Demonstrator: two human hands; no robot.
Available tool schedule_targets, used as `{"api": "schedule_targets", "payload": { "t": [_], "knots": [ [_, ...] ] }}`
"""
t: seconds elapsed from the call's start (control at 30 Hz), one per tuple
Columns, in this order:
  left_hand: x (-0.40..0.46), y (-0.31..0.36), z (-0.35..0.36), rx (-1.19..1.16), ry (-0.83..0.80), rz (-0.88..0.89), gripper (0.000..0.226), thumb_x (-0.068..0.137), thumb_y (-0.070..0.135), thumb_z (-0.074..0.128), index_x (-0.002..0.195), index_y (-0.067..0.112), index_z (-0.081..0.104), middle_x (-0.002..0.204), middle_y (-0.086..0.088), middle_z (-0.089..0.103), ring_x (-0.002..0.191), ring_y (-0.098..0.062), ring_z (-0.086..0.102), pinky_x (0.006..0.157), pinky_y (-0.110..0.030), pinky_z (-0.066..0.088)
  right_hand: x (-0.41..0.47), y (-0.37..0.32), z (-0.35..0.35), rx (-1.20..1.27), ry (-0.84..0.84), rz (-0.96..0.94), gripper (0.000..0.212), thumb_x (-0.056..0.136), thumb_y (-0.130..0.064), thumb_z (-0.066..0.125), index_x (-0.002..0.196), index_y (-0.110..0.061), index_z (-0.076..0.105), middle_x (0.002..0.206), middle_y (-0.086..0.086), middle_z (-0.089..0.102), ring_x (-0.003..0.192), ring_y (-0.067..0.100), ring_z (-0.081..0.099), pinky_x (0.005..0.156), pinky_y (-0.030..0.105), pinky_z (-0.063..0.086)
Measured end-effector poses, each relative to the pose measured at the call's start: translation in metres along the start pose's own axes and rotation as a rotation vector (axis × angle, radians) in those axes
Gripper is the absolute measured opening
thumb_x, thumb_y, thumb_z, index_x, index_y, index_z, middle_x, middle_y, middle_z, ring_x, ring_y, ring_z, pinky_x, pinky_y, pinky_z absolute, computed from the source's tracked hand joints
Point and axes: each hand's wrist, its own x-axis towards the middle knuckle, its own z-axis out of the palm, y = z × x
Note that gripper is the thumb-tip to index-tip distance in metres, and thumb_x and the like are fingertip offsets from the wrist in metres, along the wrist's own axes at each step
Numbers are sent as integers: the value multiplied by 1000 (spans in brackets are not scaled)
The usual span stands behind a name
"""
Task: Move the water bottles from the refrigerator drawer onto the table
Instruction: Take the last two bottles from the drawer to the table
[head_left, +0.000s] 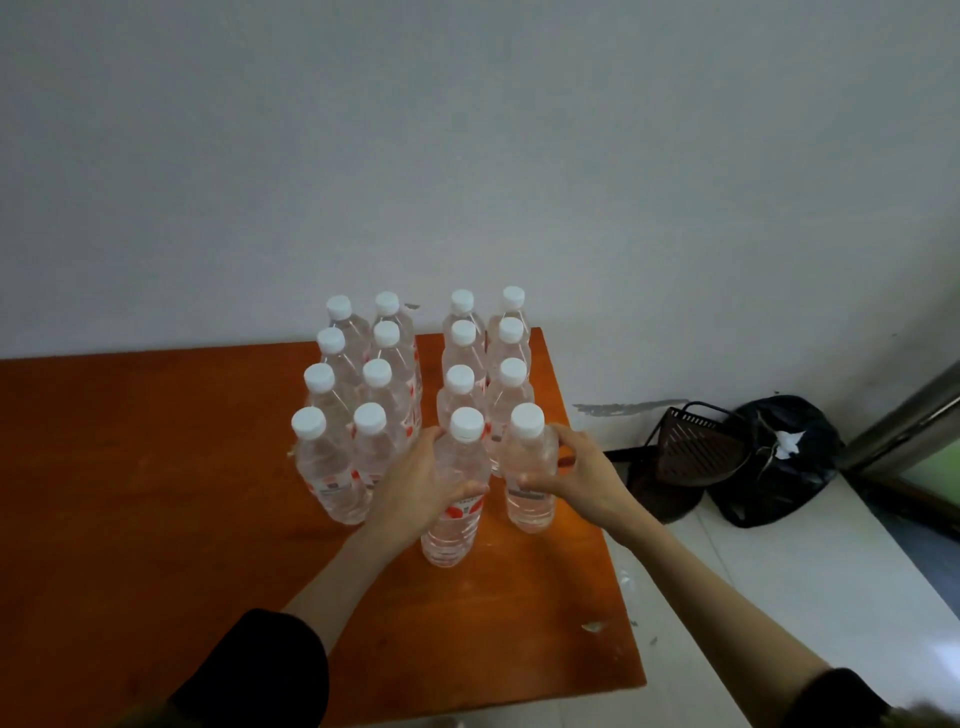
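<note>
Sixteen clear water bottles with white caps, upright on the orange table, in four columns of four, a narrow aisle between the left pair of columns and the right pair. Left hand wrapped round the nearest bottle of the third column, fingers on its left side, thumb curled across the front just above the red label. Right hand gripping the nearest bottle of the fourth column, fingers reaching round the shoulder on the far right, thumb pressed across the front above its label band. Both held bottles upright, close together, whether touching each other cannot be told. Right column near the table's right edge, back row close to the far edge by the grey wall. Open orange surface to the left of the bottles and in front toward the near edge. Right of the table, on the pale floor, a dark basket beside a black bag. Dark sleeves at both forearms.
</note>
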Motion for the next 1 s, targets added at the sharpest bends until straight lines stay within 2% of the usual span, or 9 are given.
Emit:
{"api": "schedule_targets", "payload": {
  "t": [0.13,0.23,0.43,0.57,0.67,0.77,0.9,1.0],
  "knots": [
    [11,-7,6,-92,-5,-12,88,60,50,78,133,28,35,137,4,48,124,-19,49,100,-50,43,10,3,2,44,-35,5,59,71,-34,77,122,-24,50,122,-7,54,113,14,51,96,36,46],
    [15,-10,10,-137,-2,-21,80,63,40,80,129,24,40,132,5,53,119,-16,52,99,-42,44,14,4,5,48,-59,8,63,69,-36,78,124,-27,49,127,-5,53,117,16,50,99,40,45],
    [21,-17,14,-198,22,-9,72,65,43,77,127,28,43,128,7,54,118,-13,52,99,-44,44,20,5,15,45,-90,56,71,69,-37,78,131,-29,43,135,-3,38,121,19,44,104,40,42],
    [23,-16,15,-180,59,-23,77,66,45,75,132,24,40,136,2,45,126,-18,43,106,-48,37,24,3,20,68,-97,81,71,71,-33,78,131,-30,41,136,-3,38,123,19,42,106,42,40],
    [22,-15,20,-159,82,-53,78,71,33,77,136,17,38,139,-5,37,129,-21,36,108,-40,29,26,3,22,87,-83,88,71,72,-33,77,132,-29,40,136,-3,39,123,19,43,105,41,39],
    [24,-15,23,-182,79,-53,79,71,28,77,138,17,35,140,-4,35,131,-20,34,108,-38,28,25,3,22,129,-52,92,71,73,-29,77,133,-28,38,136,-2,41,121,17,45,101,36,41],
    [26,-13,23,-275,86,-65,84,70,22,78,139,21,31,144,0,36,133,-18,35,111,-44,30,21,1,22,201,3,150,73,75,-24,76,134,-18,34,137,0,47,121,18,49,96,33,44],
    [22,-18,26,-276,91,-83,87,71,34,75,143,26,24,148,3,35,136,-18,33,109,-50,33,19,-2,19,194,-34,161,69,77,-22,74,133,-14,34,138,4,47,123,21,49,97,34,44]
  ]
}}
